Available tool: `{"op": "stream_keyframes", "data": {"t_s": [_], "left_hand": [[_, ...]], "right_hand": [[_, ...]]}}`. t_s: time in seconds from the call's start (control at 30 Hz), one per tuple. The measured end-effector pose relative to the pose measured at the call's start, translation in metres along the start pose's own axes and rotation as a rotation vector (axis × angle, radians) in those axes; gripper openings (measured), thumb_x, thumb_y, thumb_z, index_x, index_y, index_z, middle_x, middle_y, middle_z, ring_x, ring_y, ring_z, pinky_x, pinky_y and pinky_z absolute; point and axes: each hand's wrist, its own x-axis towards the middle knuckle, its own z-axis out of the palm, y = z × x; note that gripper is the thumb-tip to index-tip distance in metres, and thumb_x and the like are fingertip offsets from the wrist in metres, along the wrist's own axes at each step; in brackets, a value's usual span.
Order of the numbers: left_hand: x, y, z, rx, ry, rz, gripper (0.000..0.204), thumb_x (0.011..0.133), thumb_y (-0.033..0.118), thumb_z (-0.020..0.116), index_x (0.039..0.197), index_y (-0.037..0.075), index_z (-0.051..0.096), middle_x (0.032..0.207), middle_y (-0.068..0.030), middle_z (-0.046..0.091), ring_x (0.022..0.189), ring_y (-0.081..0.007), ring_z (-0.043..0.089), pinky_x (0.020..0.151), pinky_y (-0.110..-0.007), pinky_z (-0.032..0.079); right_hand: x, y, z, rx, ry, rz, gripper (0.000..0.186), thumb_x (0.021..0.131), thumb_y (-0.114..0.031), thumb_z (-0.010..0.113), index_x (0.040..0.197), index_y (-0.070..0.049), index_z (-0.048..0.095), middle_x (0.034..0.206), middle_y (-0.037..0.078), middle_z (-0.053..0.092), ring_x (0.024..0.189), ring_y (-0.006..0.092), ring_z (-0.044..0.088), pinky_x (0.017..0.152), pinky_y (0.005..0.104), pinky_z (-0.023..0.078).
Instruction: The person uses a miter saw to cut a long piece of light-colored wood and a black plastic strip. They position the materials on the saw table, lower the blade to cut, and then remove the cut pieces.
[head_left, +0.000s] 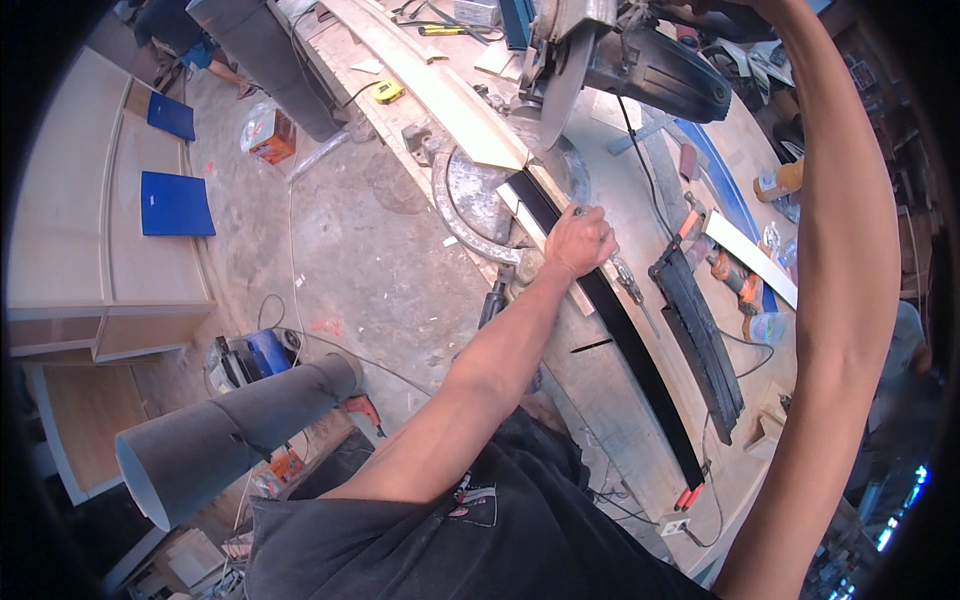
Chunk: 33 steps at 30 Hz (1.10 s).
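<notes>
The person wears a loose, dark shirt [400, 560], near black with a greyish cast, its cloth creased in soft folds across the front. On the chest sits a small print [476, 506] — a pale, thin-lined boxy outline with whitish marks and a touch of red, too small to make out. The left sleeve [320, 522] is short, leaving the left arm [450, 415] bare down to the left hand [582, 242] — ungloved, its fingers rounded. The right arm [845, 250] is bare too.
</notes>
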Motion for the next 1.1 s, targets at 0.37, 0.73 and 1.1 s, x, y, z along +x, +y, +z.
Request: {"op": "stream_keyframes", "data": {"t_s": [0.37,0.73,1.1], "left_hand": [[-0.001,-0.002,-0.002,0.029,-0.031,0.014,0.017,0.09,0.025,0.069,0.082,0.013,0.077,0.094,-0.0045,0.069,0.095,-0.0217,0.07,0.108,-0.041,0.047],[-0.002,-0.002,-0.001,-0.082,-0.045,-0.017,0.018,0.09,0.02,0.065,0.078,0.012,0.077,0.1,-0.0025,0.07,0.101,-0.0179,0.068,0.106,-0.036,0.047],[-0.001,-0.003,0.006,-0.158,-0.099,-0.055,0.016,0.09,0.016,0.065,0.083,0.013,0.079,0.103,-0.0016,0.07,0.109,-0.0173,0.066,0.108,-0.035,0.045]], "right_hand": [[0.049,0.053,0.005,-0.029,-0.117,-0.091,0.061,0.082,-0.02,0.075,0.139,-0.003,0.061,0.109,0.011,0.07,0.098,0.0205,0.069,0.091,0.0359,0.057],[0.052,0.124,-0.021,0.121,0.041,0.07,0.075,0.077,-0.028,0.072,0.146,-0.003,0.055,0.108,0.004,0.063,0.095,0.0144,0.06,0.087,0.0299,0.049],[0.035,0.133,-0.052,-0.084,0.004,0.19,0.075,0.083,-0.027,0.068,0.152,-0.005,0.051,0.111,0.004,0.065,0.092,0.0138,0.059,0.084,0.0288,0.049]]}}
